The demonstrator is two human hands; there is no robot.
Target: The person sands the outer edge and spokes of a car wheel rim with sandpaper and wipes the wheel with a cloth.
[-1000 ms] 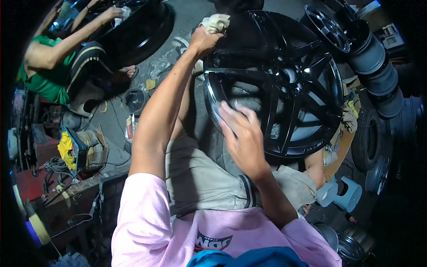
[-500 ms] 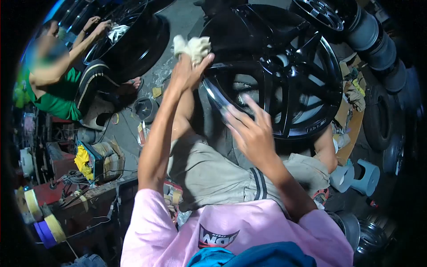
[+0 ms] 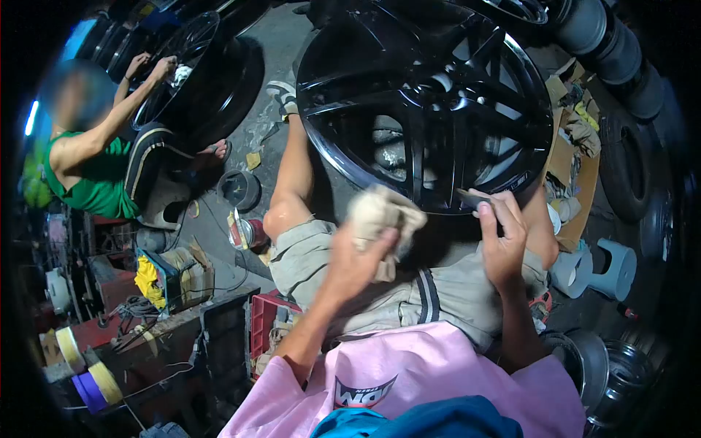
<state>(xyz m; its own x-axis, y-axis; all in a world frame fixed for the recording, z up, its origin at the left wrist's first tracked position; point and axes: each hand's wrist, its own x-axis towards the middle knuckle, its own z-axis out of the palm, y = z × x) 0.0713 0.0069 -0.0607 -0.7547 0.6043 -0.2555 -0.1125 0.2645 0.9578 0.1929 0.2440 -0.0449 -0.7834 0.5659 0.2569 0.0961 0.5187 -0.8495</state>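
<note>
A large glossy black wheel rim (image 3: 416, 109) lies tilted in front of my knees, its spokes facing up. My left hand (image 3: 358, 255) is wrapped round a crumpled cream cloth (image 3: 381, 219), blurred by motion, over my lap below the rim's lower left edge. Close to the rim's lower right edge, my right hand (image 3: 504, 233) pinches a small dark flat piece (image 3: 475, 197) between thumb and fingers.
At the left a co-worker in a green top (image 3: 91, 175) sits by another black rim (image 3: 226, 95), cloth in hand. Stacked rims (image 3: 613, 55), a tyre (image 3: 624, 171) and a grey stool (image 3: 612, 270) are at the right. A red crate (image 3: 266, 325) stands beside my lap.
My left hand has come down and right with the cloth, away from the rim's upper left side. My right hand has moved right and now pinches the dark piece; its fingers were spread before.
</note>
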